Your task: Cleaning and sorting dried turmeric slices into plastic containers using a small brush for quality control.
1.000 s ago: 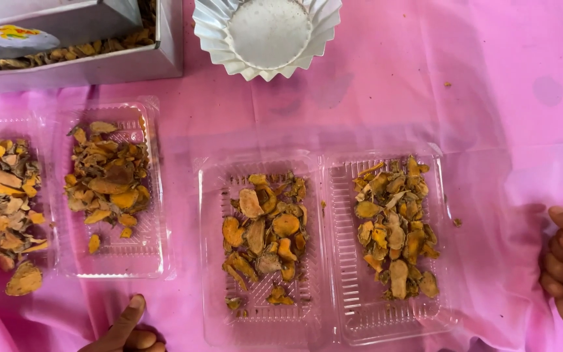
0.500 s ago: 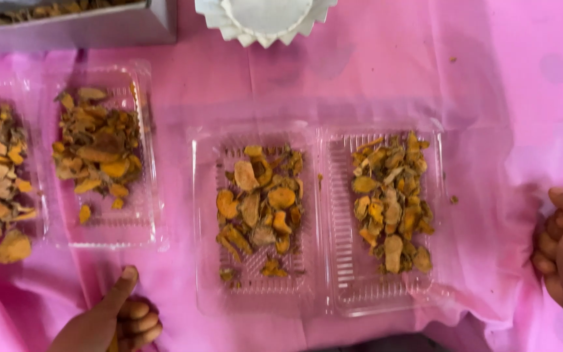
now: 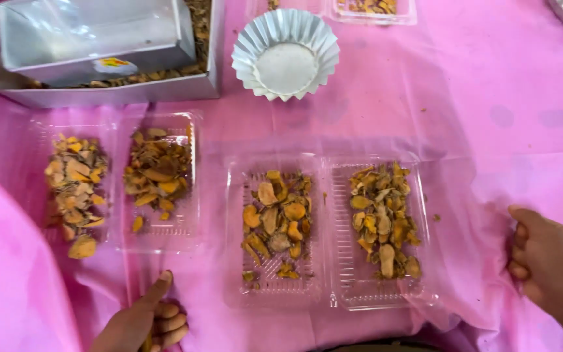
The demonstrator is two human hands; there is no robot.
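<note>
Hands grip pink cloth (image 3: 490, 117): left hand (image 3: 141, 322) fisted, thumb up; right hand (image 3: 548, 264) curled on its fold beside clear trays (image 3: 327, 296) of dried slices (image 3: 275, 215).

Head view: pink cloth, clear trays of dried orange-yellow slices, both hands at near edge.

Open double clamshell tray (image 3: 326, 231) at centre, slices in both halves; second open tray (image 3: 122, 182) to the left, also filled. Left hand (image 3: 143, 321) curled in a loose fist, thumb up, on the pink cloth (image 3: 477, 98). Right hand (image 3: 548, 264) curled, gripping a cloth fold. Far: fluted white paper cup (image 3: 285, 53), grey metal box (image 3: 109, 49).
</note>
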